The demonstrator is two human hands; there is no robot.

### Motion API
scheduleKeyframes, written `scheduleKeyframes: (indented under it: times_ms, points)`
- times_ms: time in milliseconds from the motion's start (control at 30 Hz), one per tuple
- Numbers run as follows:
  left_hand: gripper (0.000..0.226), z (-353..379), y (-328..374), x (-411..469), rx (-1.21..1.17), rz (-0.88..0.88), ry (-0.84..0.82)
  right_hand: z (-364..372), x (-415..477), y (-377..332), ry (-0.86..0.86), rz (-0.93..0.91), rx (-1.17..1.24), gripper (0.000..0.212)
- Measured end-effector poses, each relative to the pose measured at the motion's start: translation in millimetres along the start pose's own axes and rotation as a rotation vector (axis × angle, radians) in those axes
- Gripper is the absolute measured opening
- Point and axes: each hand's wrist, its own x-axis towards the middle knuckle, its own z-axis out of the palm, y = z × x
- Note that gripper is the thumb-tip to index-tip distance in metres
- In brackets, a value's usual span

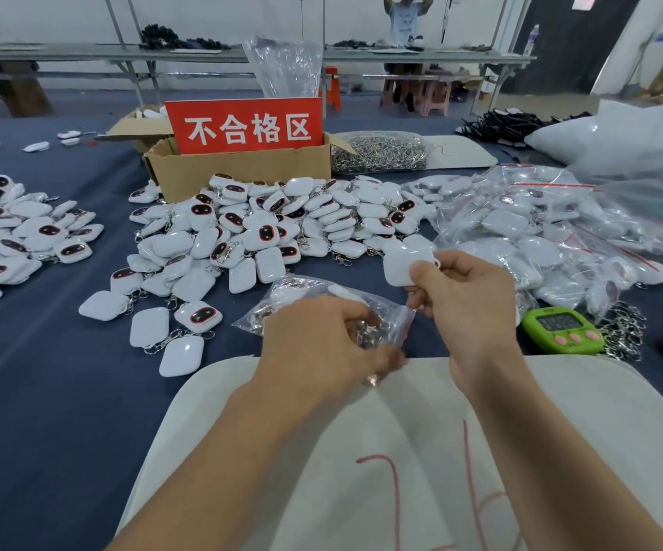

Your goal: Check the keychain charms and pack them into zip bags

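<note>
My left hand [322, 344] grips a clear zip bag [385, 312] with a red seal strip, with charms and chains inside it. My right hand [465, 300] pinches a white keychain charm [399, 266] just above and to the right of the bag's mouth, its plain back toward me. A large heap of white charms [266, 232], some showing dark faces, lies on the blue table behind my hands. Filled zip bags [540, 232] are piled to the right.
A cardboard box [238, 169] with a red sign stands behind the heap. Another charm pile [16, 232] lies at left. A green timer [562, 330] and loose chains [624, 332] sit right of my hand. A white cloth pad [600, 431] covers the near edge. A bag of metal rings [381, 153] lies beyond.
</note>
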Motion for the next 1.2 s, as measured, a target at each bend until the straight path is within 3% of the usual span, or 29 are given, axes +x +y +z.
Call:
scheduleKeyframes:
  times_ms: [67, 200, 333, 500, 667, 700, 767, 833, 967, 1067, 1133, 1200]
  points:
    - [0.048, 0.1, 1.8, 1.1, 0.066, 0.016, -0.002, 0.5, -0.2, 2.1, -0.02, -0.001, -0.044, 0.005]
    - [0.008, -1.7, -1.9, 3.6, -0.175, -0.132, 0.09, 0.2, -1.3, -0.5, -0.06, 0.013, -0.057, 0.024]
    - [0.025, -3.1, -0.5, 5.5, -0.383, -0.198, 0.244, -0.9, -5.3, -0.6, -0.162, -0.071, -0.195, 0.009]
    - [0.009, 0.0, 7.0, 2.9, -0.518, -0.133, 0.322, 3.6, -13.5, 6.1, -0.255, -0.327, -0.609, 0.007]
    - [0.013, -0.1, 14.0, -3.6, -0.595, -0.015, 0.239, 7.3, -16.6, 12.5, -0.347, -0.381, -1.101, 0.042]
    - [0.011, -3.9, 12.1, -2.3, -0.662, -0.032, 0.267, 7.2, -16.2, 12.4, -0.374, -0.363, -1.118, 0.041]
    - [0.012, -17.6, 0.5, 3.6, -0.86, -0.12, 0.417, 5.7, -16.6, 6.8, -0.436, -0.323, -1.062, 0.013]
    - [0.017, -36.6, -17.8, 10.1, -1.005, -0.258, 0.59, 2.7, -13.5, 2.3, -0.444, -0.286, -1.009, 0.038]
    - [0.03, -58.2, -47.9, 13.1, -0.818, -0.561, 0.791, -2.9, -10.6, -3.0, -0.063, -0.355, -0.777, 0.048]
    - [0.034, -62.4, -59.3, 14.4, -0.658, -0.607, 0.835, 2.0, -14.8, -0.4, 0.099, -0.345, -0.607, 0.045]
    - [0.035, -62.3, -66.8, 15.3, -0.507, -0.592, 0.829, 6.4, -19.1, 1.1, 0.074, -0.391, -0.566, 0.047]
    - [0.037, -59.6, -75.5, 14.2, -0.178, -0.574, 0.746, 10.0, -22.5, 3.8, -0.081, -0.425, -0.622, 0.053]
